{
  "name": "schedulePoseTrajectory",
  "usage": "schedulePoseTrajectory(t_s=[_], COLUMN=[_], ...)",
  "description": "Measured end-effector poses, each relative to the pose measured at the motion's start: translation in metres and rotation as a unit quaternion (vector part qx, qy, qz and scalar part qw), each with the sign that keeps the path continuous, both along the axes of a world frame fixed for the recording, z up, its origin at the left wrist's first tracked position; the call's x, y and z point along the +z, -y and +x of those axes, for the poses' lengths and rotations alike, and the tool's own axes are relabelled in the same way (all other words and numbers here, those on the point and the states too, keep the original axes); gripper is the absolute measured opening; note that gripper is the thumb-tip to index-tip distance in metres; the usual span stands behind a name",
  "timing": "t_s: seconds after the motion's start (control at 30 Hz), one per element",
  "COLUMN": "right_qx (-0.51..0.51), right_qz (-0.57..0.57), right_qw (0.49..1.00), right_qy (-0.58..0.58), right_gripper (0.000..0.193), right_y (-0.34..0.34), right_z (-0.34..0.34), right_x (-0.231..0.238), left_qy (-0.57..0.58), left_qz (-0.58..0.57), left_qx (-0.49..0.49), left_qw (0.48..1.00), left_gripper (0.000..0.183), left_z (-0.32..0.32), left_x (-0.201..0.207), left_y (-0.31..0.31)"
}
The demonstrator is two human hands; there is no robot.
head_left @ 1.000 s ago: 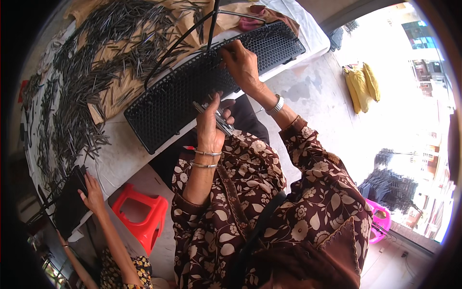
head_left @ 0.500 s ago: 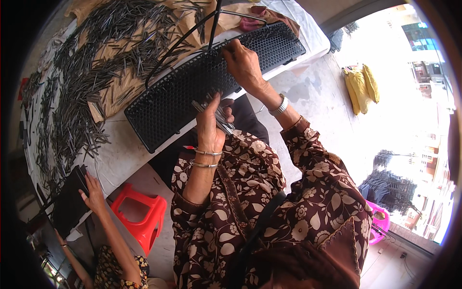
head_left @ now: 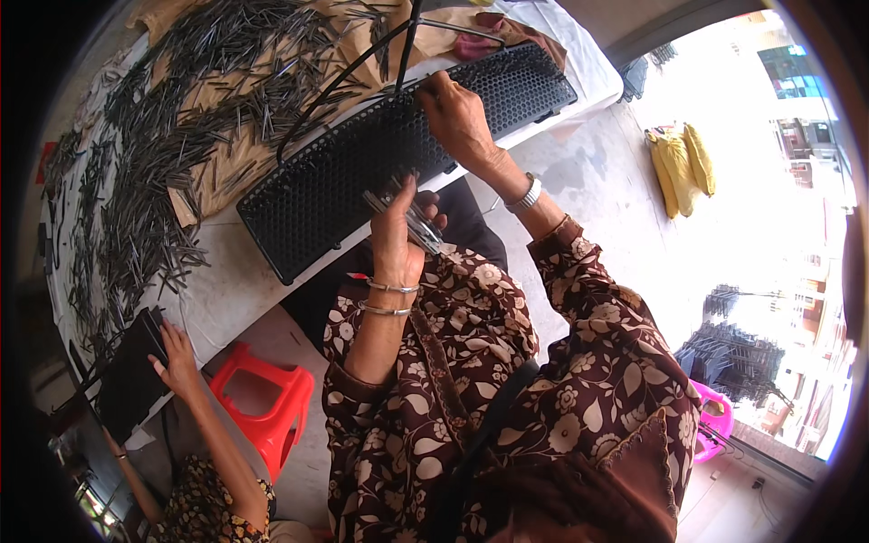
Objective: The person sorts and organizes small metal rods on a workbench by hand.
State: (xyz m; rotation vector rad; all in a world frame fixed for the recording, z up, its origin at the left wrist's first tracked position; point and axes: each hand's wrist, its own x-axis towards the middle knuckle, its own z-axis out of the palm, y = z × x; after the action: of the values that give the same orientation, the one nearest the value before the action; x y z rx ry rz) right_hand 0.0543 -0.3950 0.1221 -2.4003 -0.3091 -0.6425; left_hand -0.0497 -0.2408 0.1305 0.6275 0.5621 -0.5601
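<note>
A long black panel (head_left: 312,199) with rows of small holes lies slantwise across the near edge of the table. My left hand (head_left: 391,244) is closed round a bundle of thin grey and dark strips (head_left: 422,230), just in front of the panel's near edge. Over the right half of the panel, my right hand (head_left: 460,122) is closed in a pinch with its fingertips at the holes. Whatever those fingertips hold is too small or hidden to make out. A black frame of thin rods (head_left: 348,71) rises from the panel's far side.
Loose dark strips (head_left: 262,113) lie heaped on brown paper and white cloth. At lower left, a co-worker's hand (head_left: 179,362) rests on another black panel (head_left: 131,380). A red stool (head_left: 294,398) stands between us; yellow sacks (head_left: 679,170) lie on the floor at right.
Both my hands stay in nearly the same places. The panel sits very slightly farther right. At lower left, the co-worker's fingers have shifted a little on their panel.
</note>
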Motion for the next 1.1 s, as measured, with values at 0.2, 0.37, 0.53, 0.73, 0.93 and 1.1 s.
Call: schedulePoseTrajectory(t_s=[0.2,0.37,0.53,0.73,0.93,1.1], right_qx=[0.004,0.019,0.152,0.208,0.040,0.084], right_qz=[-0.016,0.030,-0.070,-0.108,0.307,0.363], right_qw=[1.000,0.999,0.984,0.967,0.911,0.842], right_qy=[-0.011,-0.006,0.059,0.098,-0.273,-0.391], right_gripper=[0.013,0.011,0.014,0.018,0.019,0.021], right_y=[0.002,-0.004,-0.012,-0.014,-0.006,-0.003], right_z=[0.002,-0.021,-0.071,-0.087,-0.081,-0.080], right_x=[0.004,0.026,0.036,0.042,0.034,0.045], left_qy=[0.010,0.017,0.021,0.036,0.074,0.108], left_qz=[-0.036,-0.047,-0.035,-0.053,0.020,0.064], left_qx=[-0.009,0.002,0.034,0.026,0.009,-0.007], left_qw=[0.999,0.999,0.999,0.998,0.997,0.992], left_gripper=[0.018,0.017,0.016,0.014,0.012,0.016], left_z=[0.001,0.004,0.018,0.020,0.011,0.005], left_x=[-0.008,-0.016,-0.018,-0.021,-0.002,0.004], left_y=[-0.001,-0.005,-0.005,-0.012,-0.005,-0.004])
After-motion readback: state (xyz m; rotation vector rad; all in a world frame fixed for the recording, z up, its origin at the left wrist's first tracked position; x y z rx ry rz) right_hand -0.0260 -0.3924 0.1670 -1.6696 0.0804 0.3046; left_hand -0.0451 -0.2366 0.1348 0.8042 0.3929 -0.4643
